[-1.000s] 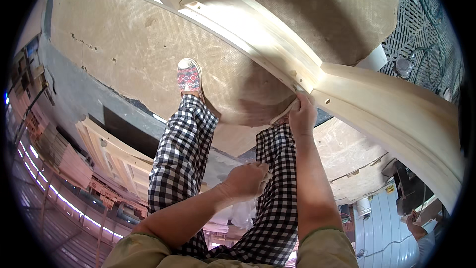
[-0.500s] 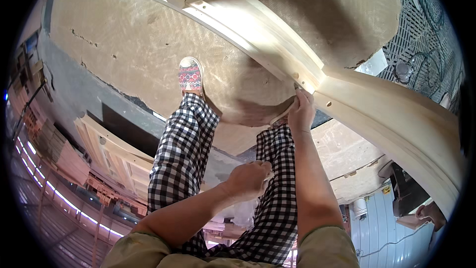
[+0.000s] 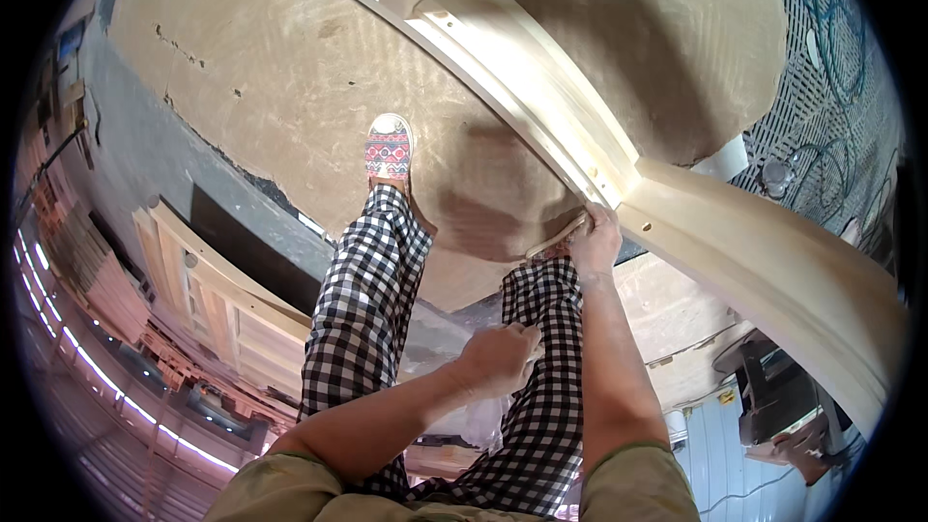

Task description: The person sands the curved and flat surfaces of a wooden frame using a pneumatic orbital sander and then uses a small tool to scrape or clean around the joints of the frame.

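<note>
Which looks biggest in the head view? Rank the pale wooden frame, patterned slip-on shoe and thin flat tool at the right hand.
1. Pale wooden frame, by far.
2. Patterned slip-on shoe.
3. Thin flat tool, partly hidden by the right hand.

Bright, sharp daylight; soft shadow underfoot; heavy fisheye bending, black rim.

A woodworking shop: unfinished pale door frames [image 3: 619, 155] on the dusty floor [image 3: 242, 68], panelled doors [image 3: 222, 300] stacked at eight o'clock.
</note>
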{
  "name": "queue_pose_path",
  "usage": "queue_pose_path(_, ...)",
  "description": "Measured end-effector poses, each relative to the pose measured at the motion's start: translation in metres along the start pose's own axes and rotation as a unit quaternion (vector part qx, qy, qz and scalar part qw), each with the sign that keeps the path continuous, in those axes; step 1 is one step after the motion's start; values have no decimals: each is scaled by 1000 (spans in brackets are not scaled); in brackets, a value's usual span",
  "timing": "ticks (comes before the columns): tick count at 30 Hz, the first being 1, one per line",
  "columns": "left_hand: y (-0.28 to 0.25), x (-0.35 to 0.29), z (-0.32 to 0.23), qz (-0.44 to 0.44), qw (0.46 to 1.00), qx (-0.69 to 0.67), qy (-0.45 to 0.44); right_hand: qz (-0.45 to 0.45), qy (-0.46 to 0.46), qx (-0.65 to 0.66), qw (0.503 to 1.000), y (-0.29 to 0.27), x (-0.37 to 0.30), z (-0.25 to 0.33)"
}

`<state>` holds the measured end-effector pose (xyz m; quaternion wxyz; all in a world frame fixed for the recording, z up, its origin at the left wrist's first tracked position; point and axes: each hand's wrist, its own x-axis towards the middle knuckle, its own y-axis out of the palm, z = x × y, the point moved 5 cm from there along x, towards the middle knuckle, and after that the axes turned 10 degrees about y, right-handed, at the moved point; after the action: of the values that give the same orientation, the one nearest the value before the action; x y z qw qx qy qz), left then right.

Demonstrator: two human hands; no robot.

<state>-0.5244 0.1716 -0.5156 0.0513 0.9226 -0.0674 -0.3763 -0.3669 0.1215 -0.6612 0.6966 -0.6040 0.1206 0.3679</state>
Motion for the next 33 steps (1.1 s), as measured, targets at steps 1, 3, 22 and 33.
queue_pose_path(1, 0, -1, 0, -7, 1000, -3, 3, -4, 27, 8, 1000, -1, 1, -1)
queue_pose_path(3, -6, -2, -3, -19, 1000, -6, 11, -13, 82, 26, 996, -2, 4, -3)
queue_pose_path(22, 5, -14, 25, -44, 997, 3, 65, 19, -146, 107, 983, 14, 14, 155)
queue_pose_path(33, -34, -25, 3, 29, 998, -19, 50, -25, -94, 27, 995, 51, 49, 246)
